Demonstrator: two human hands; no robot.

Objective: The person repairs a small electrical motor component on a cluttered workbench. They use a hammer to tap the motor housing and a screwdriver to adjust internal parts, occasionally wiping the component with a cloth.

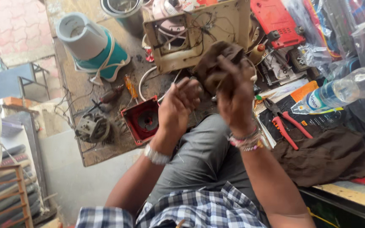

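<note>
A dark brown rag (217, 63), crumpled and bunched, is held up above the counter (106, 143). It is gripped by the right hand (237, 97), with the left hand (178, 105) just beside its lower edge. Whether anything is wrapped inside cannot be told.

A soft, matt brown rag (217, 63) is bunched in my right hand (237, 99); a slim metal part, too small to tell, sits in my left hand (178, 105). Worn, stained wood forms the bench (106, 152). At its right edge lie pliers (286, 122) with glossy red plastic grips, a clear shiny plastic bottle (343, 90) and dull brown cloth (330, 158).
</note>
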